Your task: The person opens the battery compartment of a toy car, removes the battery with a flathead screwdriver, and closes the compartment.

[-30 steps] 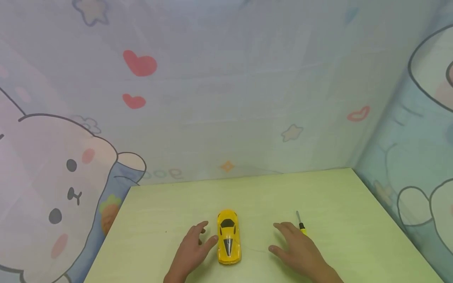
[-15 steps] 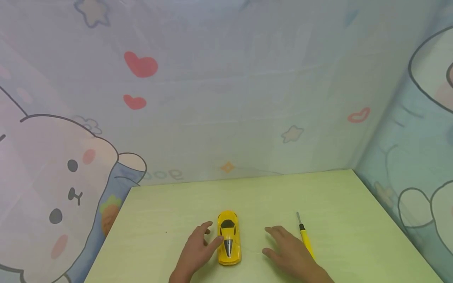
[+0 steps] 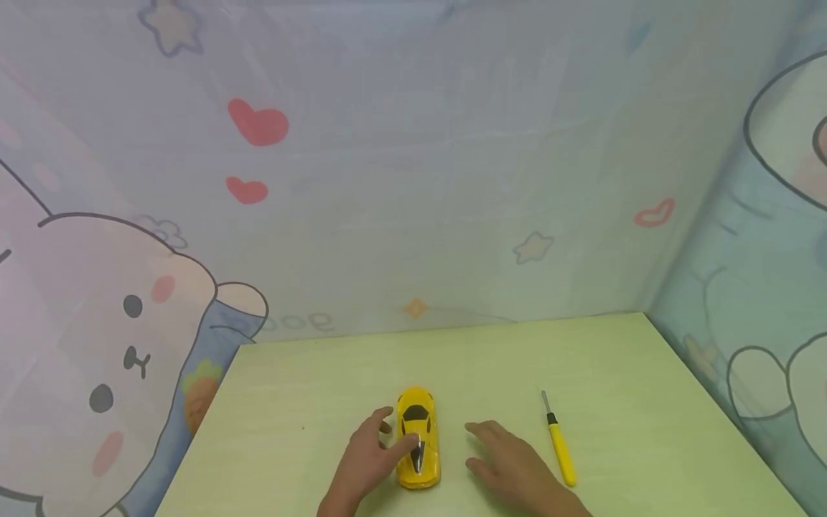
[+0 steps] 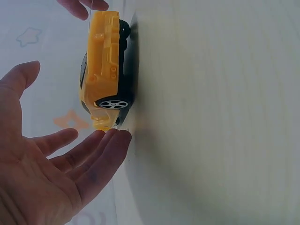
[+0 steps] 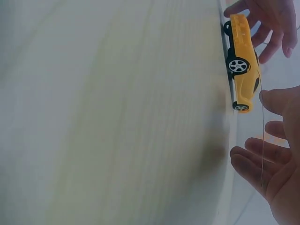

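A yellow toy car (image 3: 416, 426) with black windows stands on its wheels on the table, pointing away from me. Just left of it is my left hand (image 3: 367, 459), its fingers loosely spread; the thumb reaches over the car's rear part in the head view. In the left wrist view those fingers (image 4: 96, 164) appear apart from the car's side. To the right, across a gap, my right hand (image 3: 510, 467) hovers with relaxed fingers and nothing in its grasp. A thin wire-like line (image 5: 263, 140) runs from the car past the right hand in the right wrist view.
A screwdriver (image 3: 561, 449) with a yellow handle lies right of my right hand, its tip pointing away. The pale green table (image 3: 310, 380) ends at a printed cloth backdrop (image 3: 413, 179) behind, with cloth at both sides.
Both hands have come closer to the car: the left moved right until its thumb overlaps the car, the right moved left, uncovering the screwdriver's handle. The car has stayed put.
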`<state>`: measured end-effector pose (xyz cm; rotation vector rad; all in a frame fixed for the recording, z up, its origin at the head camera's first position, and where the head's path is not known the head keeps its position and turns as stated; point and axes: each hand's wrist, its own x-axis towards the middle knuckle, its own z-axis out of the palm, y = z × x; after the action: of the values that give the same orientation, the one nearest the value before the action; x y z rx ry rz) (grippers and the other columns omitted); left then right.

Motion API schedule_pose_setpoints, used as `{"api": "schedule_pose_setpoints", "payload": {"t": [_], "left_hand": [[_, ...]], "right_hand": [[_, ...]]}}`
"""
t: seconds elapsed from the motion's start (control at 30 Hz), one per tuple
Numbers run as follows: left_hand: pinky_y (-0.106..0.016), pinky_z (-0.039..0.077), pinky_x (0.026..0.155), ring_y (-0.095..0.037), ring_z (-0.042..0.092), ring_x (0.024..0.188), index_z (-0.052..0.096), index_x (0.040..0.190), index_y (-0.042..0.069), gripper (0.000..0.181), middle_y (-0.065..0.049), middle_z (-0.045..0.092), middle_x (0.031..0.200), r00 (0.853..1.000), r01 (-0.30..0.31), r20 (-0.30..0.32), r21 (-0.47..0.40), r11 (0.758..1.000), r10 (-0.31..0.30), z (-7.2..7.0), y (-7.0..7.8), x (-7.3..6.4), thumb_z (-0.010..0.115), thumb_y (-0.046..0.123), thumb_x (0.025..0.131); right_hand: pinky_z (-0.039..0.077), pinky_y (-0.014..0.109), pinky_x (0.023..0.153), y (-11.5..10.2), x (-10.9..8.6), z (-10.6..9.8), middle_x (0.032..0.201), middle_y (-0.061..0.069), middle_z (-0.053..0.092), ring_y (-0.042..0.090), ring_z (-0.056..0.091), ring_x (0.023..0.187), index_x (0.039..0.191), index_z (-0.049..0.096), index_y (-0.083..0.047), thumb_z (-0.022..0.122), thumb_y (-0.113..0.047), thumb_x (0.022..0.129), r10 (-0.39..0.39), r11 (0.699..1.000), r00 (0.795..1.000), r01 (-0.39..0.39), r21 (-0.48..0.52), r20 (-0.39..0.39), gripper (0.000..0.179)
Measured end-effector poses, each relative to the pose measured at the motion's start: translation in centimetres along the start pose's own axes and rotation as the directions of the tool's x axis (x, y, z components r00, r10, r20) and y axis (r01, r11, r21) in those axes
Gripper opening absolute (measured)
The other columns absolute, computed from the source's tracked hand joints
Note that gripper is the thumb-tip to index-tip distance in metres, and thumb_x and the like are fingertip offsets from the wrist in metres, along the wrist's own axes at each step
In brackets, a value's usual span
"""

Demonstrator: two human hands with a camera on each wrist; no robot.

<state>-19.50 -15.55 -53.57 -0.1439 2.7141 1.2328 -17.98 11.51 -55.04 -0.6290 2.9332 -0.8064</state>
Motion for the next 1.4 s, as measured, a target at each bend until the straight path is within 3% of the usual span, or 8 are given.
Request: {"api": "schedule_pose_setpoints", "payload": {"t": [0.13,0.4,0.63,0.9,1.4], "left_hand": [[-0.037,0.054,0.068,-0.023,0.059,0.090,0.049,0.148,0.012,0.088,-0.013,0.063,0.126,1.000,-0.014,0.002,-0.016,1.000,0.014,0.2,-0.1,0.0,0.077,0.063,0.081],[-0.032,0.053,0.068,-0.019,0.057,0.085,0.054,0.144,0.006,0.085,-0.009,0.064,0.119,1.000,-0.019,-0.016,-0.053,0.998,0.018,0.7,-0.1,0.0,0.082,0.055,0.080],[-0.030,0.052,0.066,-0.018,0.056,0.083,0.057,0.139,0.002,0.081,-0.008,0.065,0.116,0.999,-0.035,-0.023,-0.044,0.998,0.034,0.8,-0.3,-0.2,0.086,0.047,0.078],[-0.028,0.047,0.065,-0.018,0.053,0.083,0.062,0.135,0.003,0.077,-0.006,0.063,0.112,0.999,-0.028,-0.023,-0.001,1.000,0.028,1.2,-0.4,0.1,0.088,0.047,0.076],[-0.028,0.045,0.065,-0.018,0.051,0.082,0.062,0.134,0.003,0.072,-0.006,0.062,0.111,0.999,-0.036,-0.013,0.036,0.999,0.037,1.7,0.8,-0.1,0.087,0.042,0.079]], "right_hand": [[0.052,0.047,0.101,-0.4,0.4,0.5,0.140,-0.001,0.060,0.021,0.062,0.123,0.146,0.053,-0.016,0.065,-0.040,0.099,-0.001,1.000,1.000,0.001,0.022,0.008,0.054],[0.048,0.057,0.103,-1.5,1.3,0.7,0.147,0.007,0.056,0.032,0.058,0.131,0.149,0.050,-0.018,0.066,-0.059,0.093,0.101,0.988,0.987,-0.115,0.105,0.127,0.071],[0.046,0.057,0.107,-2.1,1.6,1.5,0.149,0.007,0.055,0.031,0.055,0.134,0.151,0.048,-0.019,0.064,-0.062,0.093,0.064,0.991,0.990,-0.078,0.109,0.126,0.074],[0.044,0.057,0.108,-3.3,2.3,2.2,0.151,0.005,0.054,0.030,0.053,0.137,0.151,0.049,-0.019,0.068,-0.068,0.086,0.109,0.978,0.974,-0.140,0.153,0.197,0.084],[0.044,0.054,0.110,-3.8,2.5,3.2,0.150,0.001,0.052,0.025,0.053,0.136,0.153,0.045,-0.021,0.071,-0.069,0.083,0.080,0.957,0.974,-0.136,0.257,0.214,0.088]]}}
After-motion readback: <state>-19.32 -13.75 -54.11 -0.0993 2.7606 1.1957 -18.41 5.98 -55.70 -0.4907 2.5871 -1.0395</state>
